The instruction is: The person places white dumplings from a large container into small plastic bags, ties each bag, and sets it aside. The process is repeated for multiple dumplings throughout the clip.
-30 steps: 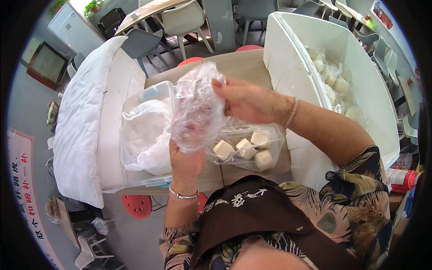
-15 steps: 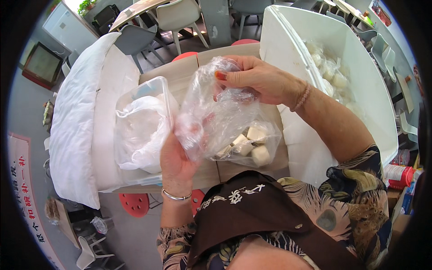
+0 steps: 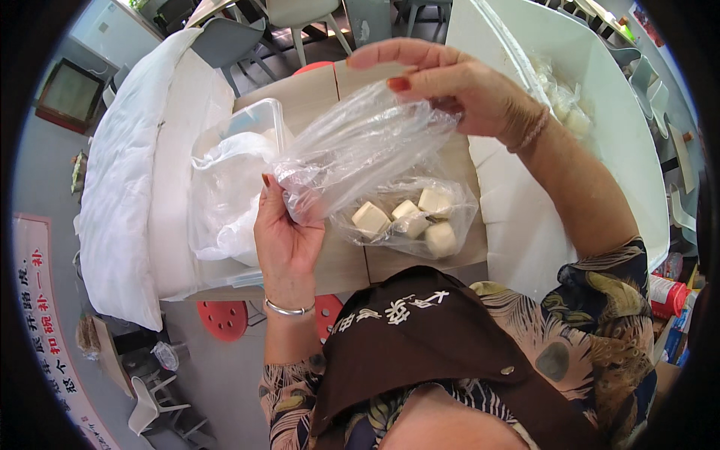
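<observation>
A clear plastic bag (image 3: 360,142) is stretched between my hands over the table. My left hand (image 3: 289,236) is closed on its left end, thumb upward. My right hand (image 3: 469,86) has its index finger stretched out, while its thumb and curled lower fingers hold the bag's upper right edge. Several pale, square-cut steamed buns (image 3: 371,219) lie in clear plastic on the tabletop, below and right of the stretched part. Whether that plastic and the stretched film are one bag, I cannot tell.
Left of my hands, a clear plastic tub (image 3: 279,120) holds a white bag (image 3: 240,161), beside a box side draped with a white quilted cover (image 3: 124,172). A large white foam box (image 3: 622,112) with bagged buns (image 3: 562,97) stands right. Red stools (image 3: 223,319) show below the table (image 3: 319,97).
My right hand has moved up and right, its index finger straightening. The bunched bag is now drawn out between my hands. The buns show more plainly.
</observation>
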Motion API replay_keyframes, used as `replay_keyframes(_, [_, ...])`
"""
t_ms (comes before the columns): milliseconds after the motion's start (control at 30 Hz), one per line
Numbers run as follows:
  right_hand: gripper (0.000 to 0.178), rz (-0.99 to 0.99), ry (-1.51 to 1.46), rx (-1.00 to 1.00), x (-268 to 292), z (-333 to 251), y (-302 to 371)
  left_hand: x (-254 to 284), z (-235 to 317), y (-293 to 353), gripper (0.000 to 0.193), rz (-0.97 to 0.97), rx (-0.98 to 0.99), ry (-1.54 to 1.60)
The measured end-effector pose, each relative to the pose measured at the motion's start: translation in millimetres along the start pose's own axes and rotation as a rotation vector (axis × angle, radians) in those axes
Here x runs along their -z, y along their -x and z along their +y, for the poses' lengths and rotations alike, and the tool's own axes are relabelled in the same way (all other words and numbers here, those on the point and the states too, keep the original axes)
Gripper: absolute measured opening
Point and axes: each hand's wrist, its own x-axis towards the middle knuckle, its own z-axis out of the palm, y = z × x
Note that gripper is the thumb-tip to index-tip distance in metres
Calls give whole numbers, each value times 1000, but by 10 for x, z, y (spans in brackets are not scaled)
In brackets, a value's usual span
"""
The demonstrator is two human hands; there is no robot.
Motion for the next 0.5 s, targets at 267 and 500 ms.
replay_keyframes(267, [19, -52, 502, -111, 149, 112, -44, -314, -78, 216, 29, 155, -54, -365])
replay_keyframes(500, [18, 72, 1286, -167, 289, 510, -129, -358, -129, 362, 45, -118, 155, -791])
